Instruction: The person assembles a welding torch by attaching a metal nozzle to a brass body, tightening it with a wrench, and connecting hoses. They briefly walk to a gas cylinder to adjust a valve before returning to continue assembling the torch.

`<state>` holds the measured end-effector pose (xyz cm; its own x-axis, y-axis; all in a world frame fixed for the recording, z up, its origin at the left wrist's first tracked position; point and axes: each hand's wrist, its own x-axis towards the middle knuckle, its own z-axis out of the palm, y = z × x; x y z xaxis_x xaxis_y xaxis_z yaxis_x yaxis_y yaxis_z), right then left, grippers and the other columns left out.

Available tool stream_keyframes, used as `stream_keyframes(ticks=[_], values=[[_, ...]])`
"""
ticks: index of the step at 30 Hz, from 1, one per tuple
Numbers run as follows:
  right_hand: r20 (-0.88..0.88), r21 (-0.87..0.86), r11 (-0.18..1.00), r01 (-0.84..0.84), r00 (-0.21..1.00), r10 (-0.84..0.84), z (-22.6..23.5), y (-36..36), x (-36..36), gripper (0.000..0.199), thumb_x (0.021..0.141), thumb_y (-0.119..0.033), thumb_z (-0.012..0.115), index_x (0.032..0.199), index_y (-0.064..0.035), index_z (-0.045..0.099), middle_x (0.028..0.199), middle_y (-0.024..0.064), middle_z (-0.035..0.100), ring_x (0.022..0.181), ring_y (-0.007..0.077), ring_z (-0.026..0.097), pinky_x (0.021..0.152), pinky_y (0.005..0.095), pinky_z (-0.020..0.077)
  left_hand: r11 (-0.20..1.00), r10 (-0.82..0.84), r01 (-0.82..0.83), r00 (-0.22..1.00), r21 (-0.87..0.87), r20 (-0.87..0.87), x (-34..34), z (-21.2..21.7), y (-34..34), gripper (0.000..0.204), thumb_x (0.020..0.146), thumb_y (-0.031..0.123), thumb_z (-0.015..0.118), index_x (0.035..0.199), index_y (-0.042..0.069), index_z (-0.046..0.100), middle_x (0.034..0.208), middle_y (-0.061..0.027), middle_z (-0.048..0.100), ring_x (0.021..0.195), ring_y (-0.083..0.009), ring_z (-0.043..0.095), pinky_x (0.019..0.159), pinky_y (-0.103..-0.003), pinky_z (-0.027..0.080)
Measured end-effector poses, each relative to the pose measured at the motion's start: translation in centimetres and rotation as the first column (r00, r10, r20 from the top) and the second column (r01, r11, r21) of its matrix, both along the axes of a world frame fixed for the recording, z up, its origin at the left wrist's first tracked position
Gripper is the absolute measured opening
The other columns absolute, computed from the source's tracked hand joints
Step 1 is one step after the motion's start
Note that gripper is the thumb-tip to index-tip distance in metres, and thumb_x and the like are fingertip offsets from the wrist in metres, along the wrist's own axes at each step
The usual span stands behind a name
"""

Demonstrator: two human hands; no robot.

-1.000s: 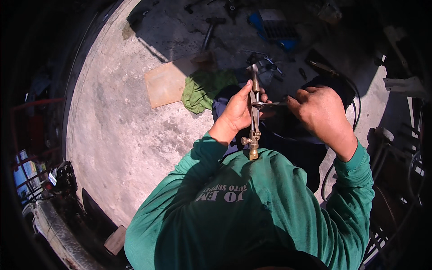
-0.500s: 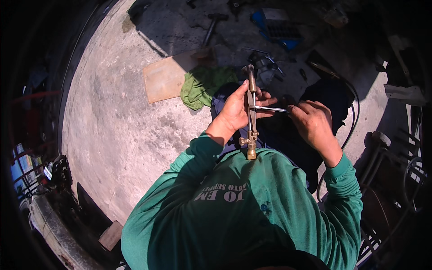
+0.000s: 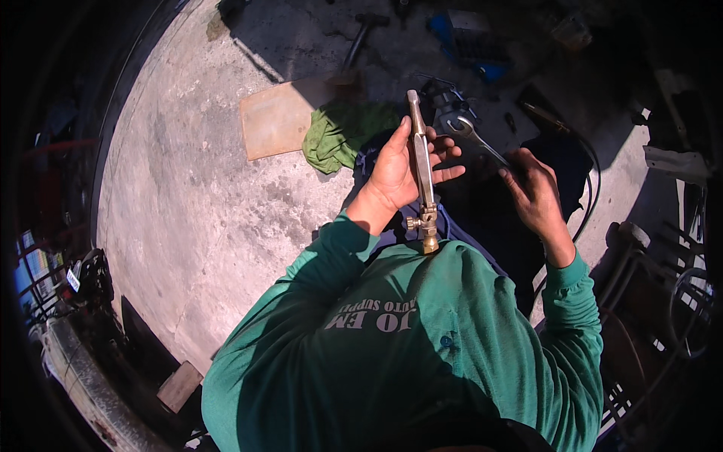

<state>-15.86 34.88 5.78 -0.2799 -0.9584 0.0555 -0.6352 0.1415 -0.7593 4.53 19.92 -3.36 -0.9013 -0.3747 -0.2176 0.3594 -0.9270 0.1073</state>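
Observation:
My left hand (image 3: 390,173) holds a metal gas torch body (image 3: 423,167) upright in front of my chest, thumb along its side and fingers loosely extended behind it. A brass valve knob (image 3: 413,224) sticks out near the torch's lower end, which points to my shirt. In my right hand (image 3: 538,197) is a silver open-end wrench (image 3: 482,139), gripped by its shank. Its jaw stands to the right of the torch, apart from it. Part of the handle is hidden in my fist.
A green cloth (image 3: 331,139) lies beside a flat tan board (image 3: 275,124) on the concrete floor. Beyond are a hammer (image 3: 363,39), a blue tool case (image 3: 489,69) and metal parts (image 3: 444,94). A dark hose (image 3: 595,188) runs along the right.
The wrench has come away from the torch and swung up to the right, its jaw now in plain view. The torch has turned in my left hand, its top leaning slightly left.

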Motion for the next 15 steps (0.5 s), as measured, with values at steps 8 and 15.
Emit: stream_keyframes(ticks=[8, 15], values=[[0.824, 0.388, 0.921, 0.039, 0.434, -0.365, -3.5, 1.0, 4.9, 0.025, 0.099, -0.024, 0.067, 0.095, -0.0074, 0.048, 0.065, -0.0034, 0.047, 0.048, 0.0054, 0.041, 0.042, 0.0230, 0.0312, 0.990, 0.065, -0.078, 0.992, -0.120, -0.106, 1.1, -0.8, 0.3, 0.034, 0.097, 0.041, 0.068, 0.109, 0.011, 0.056, 0.088, 0.0013, 0.045, 0.078, -0.0119, 0.044, 0.069, -0.028, 0.045], [0.945, 0.293, 0.949, -0.119, 0.185, -0.268, -6.1, 0.9, 9.6, 0.033, 0.091, -0.019, 0.078, 0.096, -0.0099, 0.047, 0.079, 0.0008, 0.057, 0.055, 0.0066, 0.051, 0.046, 0.0202, 0.0353, 0.957, 0.124, -0.117, 0.992, -0.265, 0.010, 1.6, 0.4, 0.6, 0.026, 0.101, 0.036, 0.064, 0.107, 0.011, 0.056, 0.083, 0.0030, 0.044, 0.069, -0.0099, 0.041, 0.063, -0.027, 0.044]])
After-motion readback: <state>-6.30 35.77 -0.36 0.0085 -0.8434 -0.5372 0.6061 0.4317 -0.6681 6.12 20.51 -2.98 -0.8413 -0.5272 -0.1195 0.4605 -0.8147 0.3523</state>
